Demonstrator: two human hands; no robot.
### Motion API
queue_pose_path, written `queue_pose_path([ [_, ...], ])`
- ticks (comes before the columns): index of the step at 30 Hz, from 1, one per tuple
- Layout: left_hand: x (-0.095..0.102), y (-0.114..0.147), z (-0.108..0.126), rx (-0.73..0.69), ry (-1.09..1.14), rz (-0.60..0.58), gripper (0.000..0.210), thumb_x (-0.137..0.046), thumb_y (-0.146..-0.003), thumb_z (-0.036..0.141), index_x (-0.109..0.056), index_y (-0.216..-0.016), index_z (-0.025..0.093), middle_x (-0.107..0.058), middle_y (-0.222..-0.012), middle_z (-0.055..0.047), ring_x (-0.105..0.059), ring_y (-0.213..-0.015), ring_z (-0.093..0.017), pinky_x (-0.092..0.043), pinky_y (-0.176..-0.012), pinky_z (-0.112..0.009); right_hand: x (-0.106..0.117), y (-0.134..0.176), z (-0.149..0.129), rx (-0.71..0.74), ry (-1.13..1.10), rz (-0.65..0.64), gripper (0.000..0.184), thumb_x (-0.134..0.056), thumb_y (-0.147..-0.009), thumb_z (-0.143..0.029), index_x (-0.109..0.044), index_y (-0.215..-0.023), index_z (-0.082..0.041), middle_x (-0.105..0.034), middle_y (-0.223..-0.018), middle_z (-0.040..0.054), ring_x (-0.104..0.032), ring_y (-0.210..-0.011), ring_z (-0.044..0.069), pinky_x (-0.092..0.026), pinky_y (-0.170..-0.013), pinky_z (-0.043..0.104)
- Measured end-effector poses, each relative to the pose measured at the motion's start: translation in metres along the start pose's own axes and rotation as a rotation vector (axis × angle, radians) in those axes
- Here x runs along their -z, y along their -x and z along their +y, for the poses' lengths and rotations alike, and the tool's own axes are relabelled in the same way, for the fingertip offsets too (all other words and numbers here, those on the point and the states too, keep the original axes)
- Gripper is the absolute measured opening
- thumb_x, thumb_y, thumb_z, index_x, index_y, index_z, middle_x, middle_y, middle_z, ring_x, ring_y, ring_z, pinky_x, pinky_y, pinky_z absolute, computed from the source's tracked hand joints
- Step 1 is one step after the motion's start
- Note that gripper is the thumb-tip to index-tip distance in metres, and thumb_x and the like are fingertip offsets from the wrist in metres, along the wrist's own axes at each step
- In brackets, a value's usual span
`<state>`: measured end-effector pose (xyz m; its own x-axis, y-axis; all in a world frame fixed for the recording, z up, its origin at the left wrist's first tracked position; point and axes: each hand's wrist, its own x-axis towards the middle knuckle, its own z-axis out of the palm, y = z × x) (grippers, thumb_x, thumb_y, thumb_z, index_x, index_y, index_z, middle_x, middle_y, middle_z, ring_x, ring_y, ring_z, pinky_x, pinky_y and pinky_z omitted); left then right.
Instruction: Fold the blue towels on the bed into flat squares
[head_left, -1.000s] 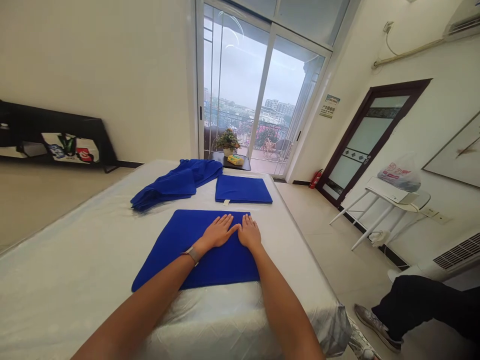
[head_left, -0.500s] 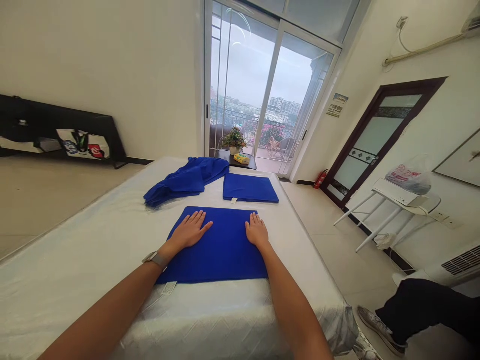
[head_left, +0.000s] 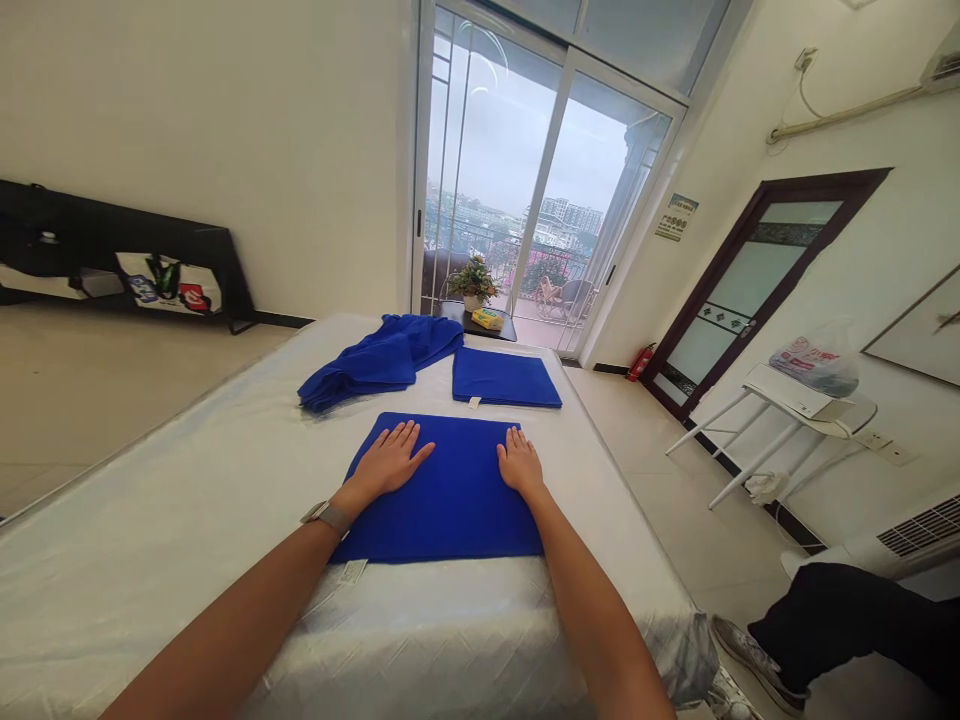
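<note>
A folded blue cloth [head_left: 450, 500] lies flat near the front of the plastic-covered mattress [head_left: 210, 500], a white tag showing at its near left corner. My left hand [head_left: 388, 460] rests flat on the cloth's left side, fingers stretched out and thumb apart. On its right edge lies my right hand [head_left: 520, 462], also flat with fingers extended. Neither hand grips anything. Beyond them is a second folded blue cloth [head_left: 506, 377] with a small white tag on its near edge. To the left of that sits a loose, crumpled blue cloth [head_left: 375, 362].
Past the mattress stands a small dark table [head_left: 504, 328] with a potted plant [head_left: 473, 282] and a yellow packet [head_left: 487, 319]. A white chair [head_left: 780, 410] holding a box and plastic bag stands right. A person's dark-clothed leg [head_left: 847, 620] is at lower right.
The view has shifted slightly, so everything sits a little further right. Both hands stay flat on the folded cloth, with no clear movement over it.
</note>
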<state>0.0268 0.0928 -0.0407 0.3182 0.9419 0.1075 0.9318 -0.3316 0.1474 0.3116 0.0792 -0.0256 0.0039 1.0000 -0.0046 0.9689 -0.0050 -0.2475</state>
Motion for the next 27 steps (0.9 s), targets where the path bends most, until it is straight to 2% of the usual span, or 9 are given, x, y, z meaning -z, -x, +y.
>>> queue_pose_path([
  [6,0.004,0.000,0.003,0.009,0.009,-0.012,0.084,-0.010,-0.096,0.065,-0.027,-0.155,0.009,-0.024,-0.163,-0.013,-0.018,-0.152,-0.027,-0.015,-0.122,-0.046,0.005,0.004,-0.005,-0.008,0.035,0.011,0.064,-0.016,-0.103,-0.040,-0.021,-0.158,-0.007,-0.018,-0.165,0.0081,-0.013,-0.152,0.019,-0.009,-0.123,0.036],
  [11,0.003,0.000,0.002,0.003,-0.005,-0.023,0.082,-0.012,-0.097,0.062,-0.025,-0.156,0.007,-0.022,-0.163,-0.013,-0.017,-0.152,-0.027,-0.014,-0.122,-0.046,0.010,0.022,-0.008,0.069,0.072,0.083,0.063,-0.016,-0.103,-0.038,-0.025,-0.157,-0.007,-0.021,-0.164,0.0094,-0.012,-0.153,0.019,-0.004,-0.123,0.037],
  [16,-0.003,-0.003,0.001,0.011,0.009,0.012,0.083,-0.013,-0.096,0.065,-0.029,-0.155,0.010,-0.026,-0.162,-0.012,-0.019,-0.152,-0.027,-0.015,-0.122,-0.046,0.006,0.044,-0.006,0.025,0.033,-0.011,0.068,-0.015,-0.102,-0.046,-0.022,-0.158,-0.007,-0.017,-0.165,0.0093,-0.013,-0.153,0.021,-0.010,-0.123,0.039],
  [22,0.002,0.001,-0.006,0.041,0.012,-0.009,0.082,-0.011,-0.097,0.061,-0.027,-0.155,0.007,-0.026,-0.162,-0.014,-0.020,-0.152,-0.027,-0.017,-0.122,-0.047,0.001,0.050,-0.005,0.010,0.023,-0.020,0.068,-0.015,-0.103,-0.046,-0.019,-0.158,-0.007,-0.014,-0.166,0.0075,-0.009,-0.153,0.019,-0.007,-0.123,0.036],
  [27,0.005,0.005,-0.024,0.158,0.018,-0.005,0.082,-0.011,-0.097,0.061,-0.023,-0.156,0.005,-0.023,-0.164,-0.014,-0.018,-0.152,-0.028,-0.017,-0.122,-0.048,0.003,0.050,-0.006,0.009,0.003,-0.025,0.068,-0.013,-0.103,-0.046,-0.017,-0.159,-0.008,-0.013,-0.166,0.0070,-0.007,-0.153,0.018,-0.005,-0.123,0.036],
])
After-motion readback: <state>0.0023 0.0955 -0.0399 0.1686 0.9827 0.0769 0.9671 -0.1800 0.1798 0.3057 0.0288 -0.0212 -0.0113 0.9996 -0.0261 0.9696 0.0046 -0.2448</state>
